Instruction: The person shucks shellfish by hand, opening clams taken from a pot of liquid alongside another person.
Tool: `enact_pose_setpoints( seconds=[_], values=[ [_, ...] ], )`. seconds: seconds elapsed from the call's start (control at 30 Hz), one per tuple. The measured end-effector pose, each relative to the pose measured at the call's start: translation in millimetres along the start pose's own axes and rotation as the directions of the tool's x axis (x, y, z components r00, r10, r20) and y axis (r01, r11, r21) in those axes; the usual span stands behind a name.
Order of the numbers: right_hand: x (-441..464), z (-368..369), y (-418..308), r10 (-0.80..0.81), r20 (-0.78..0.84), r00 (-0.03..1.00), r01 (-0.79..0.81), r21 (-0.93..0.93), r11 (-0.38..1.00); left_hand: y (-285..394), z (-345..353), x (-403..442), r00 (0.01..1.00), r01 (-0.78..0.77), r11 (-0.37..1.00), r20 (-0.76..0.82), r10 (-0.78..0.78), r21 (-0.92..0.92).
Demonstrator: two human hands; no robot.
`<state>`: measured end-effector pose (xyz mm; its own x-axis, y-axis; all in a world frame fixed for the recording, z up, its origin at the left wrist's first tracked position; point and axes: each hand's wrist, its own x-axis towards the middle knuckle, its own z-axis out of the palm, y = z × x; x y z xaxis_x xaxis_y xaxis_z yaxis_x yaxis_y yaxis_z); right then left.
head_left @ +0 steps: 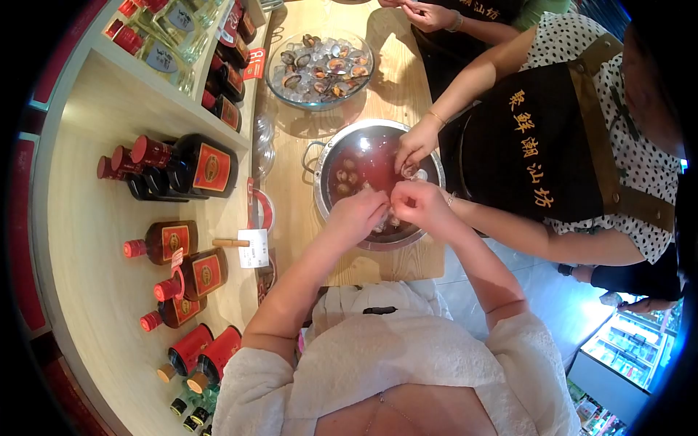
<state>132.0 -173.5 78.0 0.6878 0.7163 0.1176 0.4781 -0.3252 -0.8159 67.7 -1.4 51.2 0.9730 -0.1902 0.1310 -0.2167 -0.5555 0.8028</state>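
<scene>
My left hand (pixel 358 216) and my right hand (pixel 423 205) meet over the front of a metal pot (pixel 321 190) holding reddish liquid. The fingers of both are pinched close together. Between and below them show pale, lumpy bits (pixel 381 223), partly hidden, whose kind I cannot make out. Several round brown shellfish (pixel 347 176) lie in the liquid at the pot's left. A co-worker's hand (pixel 417 149) reaches in from the right, fingers bent down over a pale piece (pixel 414 173). That person's other hand is mostly hidden behind my right hand.
Behind the pot stands a glass bowl (pixel 273 86) of ice and opened shellfish on the wooden table (pixel 396 54). Shelves of bottles (pixel 214 168) line the left. A co-worker in a black apron (pixel 509 145) stands close at the right; another person's hands (pixel 429 16) are at the back.
</scene>
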Motion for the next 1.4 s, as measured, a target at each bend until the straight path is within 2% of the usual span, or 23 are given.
enact_pose_setpoints(
  seconds=[0.03, 0.17, 0.23, 0.3, 0.33, 0.37, 0.4, 0.43, 0.5, 0.53, 0.57, 0.63, 0.67, 0.73, 0.77, 0.83, 0.97, 1.1, 1.17, 1.2, 1.23, 1.3, 1.4],
  values=[
    [0.1, -0.9, 0.1, 0.194, 0.124, 0.973, -0.228, 0.397, 0.889, -2.6, -2.7, -1.9, 0.998, 0.025, 1.0, 0.057, -0.025, 0.008],
    [5.1, -6.8, -15.1, 0.324, 0.016, 0.946, -0.266, 0.609, 0.747, -20.1, 10.9, -19.7, 0.997, -0.067, 0.992, -0.053, 0.062, -0.103],
    [9.8, -2.6, 0.2, 0.373, 0.147, 0.916, -0.382, 0.602, 0.701, -11.8, 3.8, -18.8, 0.934, 0.337, 0.81, 0.061, -0.353, -0.479],
    [7.6, 25.7, 34.8, 0.393, 0.097, 0.915, -0.393, 0.441, 0.807, -20.8, 9.5, -20.6, 0.935, 0.31, 0.726, 0.059, -0.35, -0.614],
    [8.4, 40.6, 51.5, 0.219, -0.076, 0.973, -0.222, -0.033, 0.975, -25.4, 12.9, -21.6, 0.936, 0.28, 0.62, 0.064, -0.347, -0.733],
    [9.8, 53.2, 62.9, -0.023, -0.139, 0.99, -0.053, -0.521, 0.852, -28.2, 14.4, -21.5, 0.936, 0.28, 0.62, 0.064, -0.347, -0.732],
    [13.2, 62.7, 67.4, 0.176, -0.094, 0.98, -0.197, -0.583, 0.788, -30.7, 15.0, -20.6, 0.923, 0.3, 0.525, 0.102, -0.372, -0.796],
    [12.7, 71.3, 75.3, 0.174, -0.097, 0.98, -0.198, -0.581, 0.789, -31.6, 14.5, -19.9, 0.909, 0.315, 0.424, 0.142, -0.392, -0.849],
    [13.3, 83.5, 84.9, 0.152, 0.029, 0.988, -0.051, -0.869, 0.493, -31.3, 9.9, -19.7, 0.9, 0.329, 0.365, 0.171, -0.402, -0.871],
    [12.1, 86.3, 86.4, 0.346, 0.175, 0.922, -0.047, -0.835, 0.548, -31.6, 6.9, -19.0, 0.889, 0.339, 0.301, 0.199, -0.411, -0.891],
    [8.2, 87.9, 88.2, 0.343, 0.174, 0.923, -0.047, -0.834, 0.55, -32.8, 6.2, -18.6, 0.889, 0.339, 0.305, 0.198, -0.412, -0.89],
    [6.6, 79.8, 74.6, -0.022, -0.049, 0.999, -0.026, -0.793, 0.609, -35.7, 7.0, -16.1, 0.885, 0.298, 0.194, 0.194, -0.424, -0.934],
    [8.0, 73.5, 66.0, -0.022, -0.048, 0.999, -0.025, -0.793, 0.608, -36.5, 6.3, -14.8, 0.885, 0.297, 0.194, 0.193, -0.424, -0.935],
    [13.0, 56.6, 40.6, 0.19, -0.139, 0.972, -0.235, -0.525, 0.818, -37.0, 4.7, -10.6, 0.876, 0.275, 0.102, 0.206, -0.437, -0.956],
    [13.0, 53.6, 36.3, 0.187, -0.142, 0.972, -0.235, -0.528, 0.816, -37.0, 5.2, -7.5, 0.878, 0.273, 0.103, 0.204, -0.433, -0.956],
    [11.2, 48.6, 25.6, 0.209, -0.255, 0.944, -0.257, -0.172, 0.951, -35.8, 8.2, 0.3, 0.84, 0.314, 0.151, 0.2, -0.504, -0.937],
    [7.0, 49.7, -3.5, 0.3, -0.288, 0.909, -0.328, -0.052, 0.943, -30.0, 15.0, 7.2, 0.823, 0.299, 0.185, 0.155, -0.547, -0.936],
    [8.3, 59.1, 8.8, 0.218, -0.419, 0.882, -0.226, 0.031, 0.974, -30.5, 15.4, 11.4, 0.808, 0.316, 0.186, 0.161, -0.566, -0.93],
    [11.4, 51.0, 15.4, 0.412, -0.33, 0.849, -0.364, 0.2, 0.91, -38.3, 10.2, 15.5, 0.809, 0.308, 0.193, 0.15, -0.569, -0.932],
    [11.5, 59.3, 40.0, 0.284, -0.401, 0.871, -0.315, -0.014, 0.949, -43.9, 7.6, 17.7, 0.806, 0.292, 0.212, 0.121, -0.58, -0.932],
    [16.0, 59.6, 46.4, 0.27, -0.406, 0.873, -0.302, -0.014, 0.953, -45.5, 2.1, 21.5, 0.802, 0.278, 0.23, 0.093, -0.59, -0.933],
    [23.7, 61.9, 58.2, 0.155, -0.28, 0.947, -0.289, -0.537, 0.793, -52.9, -11.7, 35.7, 0.788, 0.259, 0.278, 0.035, -0.615, -0.925],
    [24.7, 84.7, 78.1, 0.177, -0.059, 0.983, -0.154, -0.794, 0.588, -78.9, -34.2, 66.7, 0.793, 0.186, 0.407, -0.108, -0.6, -0.894]
  ],
)
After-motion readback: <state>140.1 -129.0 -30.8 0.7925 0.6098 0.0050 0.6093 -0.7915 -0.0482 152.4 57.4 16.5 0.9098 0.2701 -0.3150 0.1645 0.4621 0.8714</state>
